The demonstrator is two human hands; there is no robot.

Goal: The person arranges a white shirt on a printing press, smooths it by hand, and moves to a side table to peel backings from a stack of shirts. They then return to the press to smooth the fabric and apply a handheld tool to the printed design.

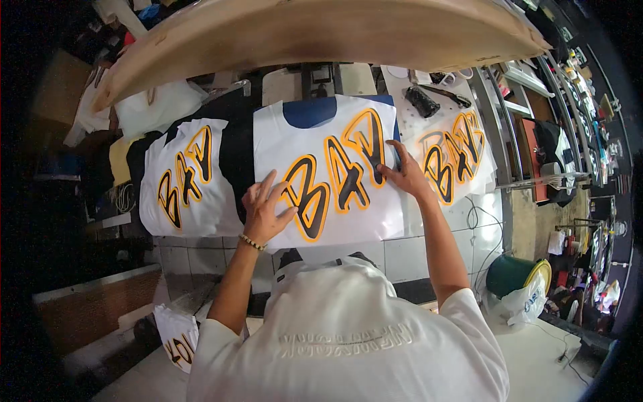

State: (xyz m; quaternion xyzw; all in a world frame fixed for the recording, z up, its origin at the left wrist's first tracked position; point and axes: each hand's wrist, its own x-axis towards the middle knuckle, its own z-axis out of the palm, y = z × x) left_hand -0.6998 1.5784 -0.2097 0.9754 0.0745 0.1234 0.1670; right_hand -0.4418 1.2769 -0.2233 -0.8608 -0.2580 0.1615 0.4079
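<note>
"What's at the far left?"
"A white shirt (191, 218) on a black cloth (238, 161), with BAD printed on it in black, edged in orange."

"And in the middle?"
"The larger white shirt (355, 224), spread flat in the centre of the frame, its neckline toward the top. Dark blue shows inside the neckline. BAD slants upward to the right across its front."

"Which hand comes first?"
"The left hand (263, 211), a beaded bracelet (252, 242) at its wrist. It is open, fingers spread, over the larger shirt just beside the B. It grasps nothing that I can see; whether the fingertips press down, I can't tell."

"The other one?"
"The right hand (404, 171) is at the larger shirt's right edge, thumb by the D, forefinger reaching toward the top. It's open too, thumb and forefinger apart, with no clear grasp."

"Anything farther right?"
"Printed sheets (462, 161) with more BAD lettering, right of centre. Above them, toward the upper right, lie a crumpled black item (422, 102) and a black-handled tool (450, 95)."
</note>
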